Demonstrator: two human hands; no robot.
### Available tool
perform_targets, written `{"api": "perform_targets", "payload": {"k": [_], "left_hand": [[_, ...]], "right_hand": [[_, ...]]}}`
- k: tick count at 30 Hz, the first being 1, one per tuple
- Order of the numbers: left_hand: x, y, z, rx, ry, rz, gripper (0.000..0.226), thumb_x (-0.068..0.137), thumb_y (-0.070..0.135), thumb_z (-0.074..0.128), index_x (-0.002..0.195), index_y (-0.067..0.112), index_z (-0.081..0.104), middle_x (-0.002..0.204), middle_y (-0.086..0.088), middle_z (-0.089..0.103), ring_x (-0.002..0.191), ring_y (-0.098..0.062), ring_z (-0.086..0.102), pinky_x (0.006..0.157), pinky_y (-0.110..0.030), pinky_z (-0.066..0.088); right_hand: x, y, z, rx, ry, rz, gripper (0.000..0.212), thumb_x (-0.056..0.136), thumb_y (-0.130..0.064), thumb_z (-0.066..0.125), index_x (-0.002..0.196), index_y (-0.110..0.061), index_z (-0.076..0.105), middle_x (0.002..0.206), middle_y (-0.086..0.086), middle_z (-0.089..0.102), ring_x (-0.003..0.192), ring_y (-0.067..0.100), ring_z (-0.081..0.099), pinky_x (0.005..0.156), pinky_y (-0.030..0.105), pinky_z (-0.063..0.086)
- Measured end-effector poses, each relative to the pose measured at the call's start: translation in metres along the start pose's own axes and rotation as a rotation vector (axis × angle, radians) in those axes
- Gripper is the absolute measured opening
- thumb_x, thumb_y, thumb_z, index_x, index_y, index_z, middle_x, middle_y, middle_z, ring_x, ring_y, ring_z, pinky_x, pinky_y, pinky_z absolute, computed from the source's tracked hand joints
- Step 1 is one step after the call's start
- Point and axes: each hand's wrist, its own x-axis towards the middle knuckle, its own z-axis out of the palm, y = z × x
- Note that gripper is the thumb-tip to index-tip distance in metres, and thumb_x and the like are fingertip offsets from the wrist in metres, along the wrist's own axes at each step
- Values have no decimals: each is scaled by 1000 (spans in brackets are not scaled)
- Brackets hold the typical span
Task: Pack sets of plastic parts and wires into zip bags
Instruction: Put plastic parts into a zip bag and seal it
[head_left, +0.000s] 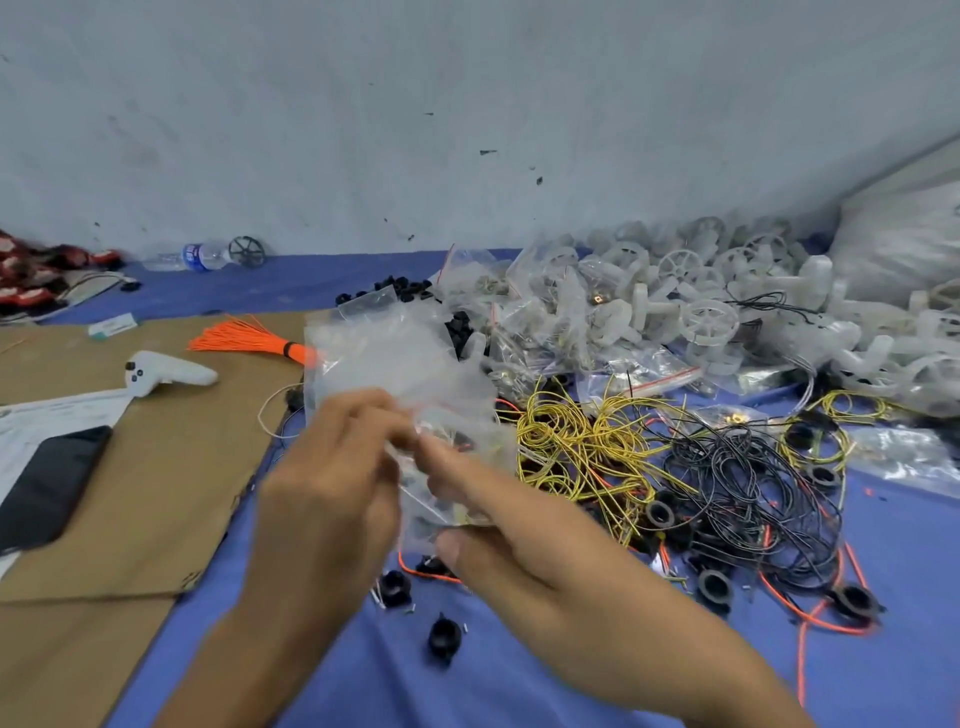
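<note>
1. Pinching the same small clear zip bag (441, 517), both hands work just above the blue cloth (415, 686). The left hand (332, 483) curls its fingers onto the bag's upper edge. The right hand (524, 540) grips it with the thumb under and the index finger over.
2. The bag sits between the hands, off the cloth. Its long axis seems to run from near the person up and away. The upper, far end looks like the mouth, though blur keeps me from being sure.
3. Risk, as I judge it: if the mouth tips down while the seal is only partly pressed, small parts could slide out onto the cloth. The bag's blurred contents cannot be checked, so a set may be sealed short.
4. Loose black plastic parts (444, 636) lie just below the hands, easy to knock or miscount.
5. To the right, yellow wires (566, 441) and black wires (743, 483) are tangled, with orange wires (810, 618) among them. Pulling one out could drag the others along.
6. Behind the hands lies a heap of empty clear bags (384, 353). Beyond it are filled bags (545, 322) and white plastic wheels (709, 317).
7. On the left, a cardboard sheet (145, 467) bears a dark phone (47, 483), a white controller (166, 374) and an orange bundle (249, 340). A water bottle (197, 256) lies by the wall.
</note>
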Motion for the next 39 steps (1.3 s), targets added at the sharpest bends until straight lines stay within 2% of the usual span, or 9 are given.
{"api": "perform_targets", "payload": {"k": [2, 5, 11, 17, 22, 26, 32, 36, 39], "left_hand": [[10, -17, -6, -22, 95, -81, 34, 84, -6, 61, 103, 20, 68, 109, 1, 60, 73, -8, 50, 66, -19, 32], [15, -34, -17, -103, 109, -184, 31, 90, 8, 66, 110, 31, 65, 104, 12, 58, 70, -7, 49, 68, -21, 37], [15, -32, -15, -227, 176, -334, 40, 96, 34, 61, 133, 41, 47, 109, 16, 68, 77, -1, 65, 71, -33, 52], [19, -43, -6, -252, 86, -459, 28, 91, 41, 65, 118, 39, 63, 89, 27, 67, 73, 5, 62, 68, -29, 51], [22, -42, 0, -297, 75, -460, 11, 86, 33, 70, 91, 42, 65, 89, 21, 61, 68, -1, 60, 60, -25, 46], [27, -31, 14, -312, 23, -450, 8, 88, 33, 69, 91, 38, 64, 74, 14, 60, 63, -7, 56, 58, -31, 45], [31, 1, 36, -241, -101, -331, 13, 97, 38, 55, 104, 32, 65, 55, 11, 57, 54, -10, 53, 51, -30, 39], [25, 12, 42, -239, -180, -303, 28, 99, 38, 51, 121, 29, 65, 50, 9, 47, 49, -8, 44, 51, -22, 29], [16, 15, 41, -208, -323, -235, 32, 101, 38, 49, 130, 32, 60, 53, 5, 50, 54, -10, 50, 55, -30, 37]], "right_hand": [[9, 21, -18, 117, 115, 151, 28, 98, -25, 52, 122, -35, 62, 108, -21, 65, 94, 1, 63, 74, 11, 47], [17, 64, -27, -190, 312, 357, 15, 96, -22, 57, 102, -28, 69, 75, -29, 61, 67, -2, 56, 59, 8, 36], [44, 150, -6, -783, -90, 685, 31, 102, -33, 42, 118, -12, 58, 115, 6, 60, 110, 29, 51, 93, 38, 41], [47, 159, -11, -867, -20, 661, 13, 100, -18, 43, 105, -14, 54, 106, 4, 62, 98, 26, 53, 84, 34, 39], [21, 125, -54, -409, 356, 629, 11, 102, -29, 43, 93, -24, 47, 76, -4, 59, 66, 17, 53, 56, 35, 38], [-4, 77, -75, -124, 529, 445, 9, 100, -30, 47, 93, -35, 50, 84, -4, 64, 74, 20, 60, 69, 44, 53], [-40, 50, -59, -352, 279, 357, 5, 100, -34, 45, 96, -35, 47, 72, -13, 49, 60, 8, 43, 56, 15, 35], [-44, 56, -41, -613, -21, 417, 7, 103, -28, 40, 102, -32, 46, 92, -11, 53, 85, 18, 52, 76, 39, 47], [-33, 53, -34, -608, 83, 411, 8, 101, -28, 46, 104, -29, 53, 94, -10, 60, 86, 20, 57, 74, 40, 48]]}}
